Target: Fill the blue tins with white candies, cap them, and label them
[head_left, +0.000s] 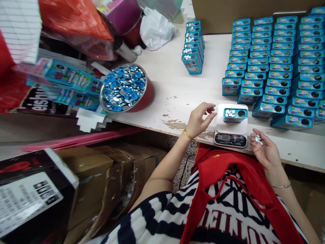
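Note:
A small blue tin stands upright on the white digital scale, with white candies showing at the left of its top and a dark round hole at the right. My left hand hovers just left of the scale, fingers and thumb apart, nothing in it. To the right of the scale, my right hand is turned palm up and cupped around several small white candies. The scale's display is lit, but its digits are hard to read.
Rows of blue tins fill the table's right side. A shorter row of candy-topped tins stands at the back. Left of me, a red bowl holds many blue and silver caps. Cardboard boxes sit below the table edge.

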Demonstrator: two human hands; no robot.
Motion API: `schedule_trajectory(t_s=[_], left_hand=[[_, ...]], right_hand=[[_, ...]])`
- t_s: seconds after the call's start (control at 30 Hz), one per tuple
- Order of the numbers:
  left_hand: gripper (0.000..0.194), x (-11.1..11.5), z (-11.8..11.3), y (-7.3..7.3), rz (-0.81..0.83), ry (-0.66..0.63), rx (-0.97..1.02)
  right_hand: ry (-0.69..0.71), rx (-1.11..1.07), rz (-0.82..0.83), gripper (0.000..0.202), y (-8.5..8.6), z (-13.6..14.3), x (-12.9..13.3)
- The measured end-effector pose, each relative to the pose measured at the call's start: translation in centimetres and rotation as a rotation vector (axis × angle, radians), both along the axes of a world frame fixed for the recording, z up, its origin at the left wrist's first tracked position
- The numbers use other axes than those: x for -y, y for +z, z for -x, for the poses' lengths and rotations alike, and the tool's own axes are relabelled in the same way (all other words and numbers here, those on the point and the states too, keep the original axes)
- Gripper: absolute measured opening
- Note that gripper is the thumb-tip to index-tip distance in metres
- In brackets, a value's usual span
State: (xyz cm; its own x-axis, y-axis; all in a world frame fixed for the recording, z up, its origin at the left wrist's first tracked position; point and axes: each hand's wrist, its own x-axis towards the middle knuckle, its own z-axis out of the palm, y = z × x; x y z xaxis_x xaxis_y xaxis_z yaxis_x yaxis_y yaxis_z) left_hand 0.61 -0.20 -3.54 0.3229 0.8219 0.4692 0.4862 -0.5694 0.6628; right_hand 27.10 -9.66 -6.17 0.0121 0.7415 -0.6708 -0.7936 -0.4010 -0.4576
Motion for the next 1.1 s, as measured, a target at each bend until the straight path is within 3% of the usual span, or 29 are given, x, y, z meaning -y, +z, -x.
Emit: schedule_trajectory(t_s=[0.17,0.43,0.6,0.83,1.1], left_hand=[[0.02,0.4,-0.8,0.3,-0.136,-0.063,-0.041],[0.031,-0.4,-1.5,1.1,-0.1,-0.222,-0.065],[0.026,-1.7,-2.2,2.1,-0.051,-0.344,-0.271],[0.011,-2.8,-2.9,3.7,0.0,-0.438,-0.517],[0.009,-3.3,-2.4,4.1,0.043,-0.481,-0.308]], right_hand=[[0.035,0.003,-0.008,0.017,0.6,0.6,-0.6],[0.181,-0.025,-0.029,0.019,2.0,3.5,-1.4],[0.301,-0.049,-0.089,0.018,2.2,5.6,-2.0],[0.35,-0.088,-0.084,0.015,2.6,6.9,-3.0],[0.361,-0.163,-0.086,0.02,2.8,7.4,-3.6]])
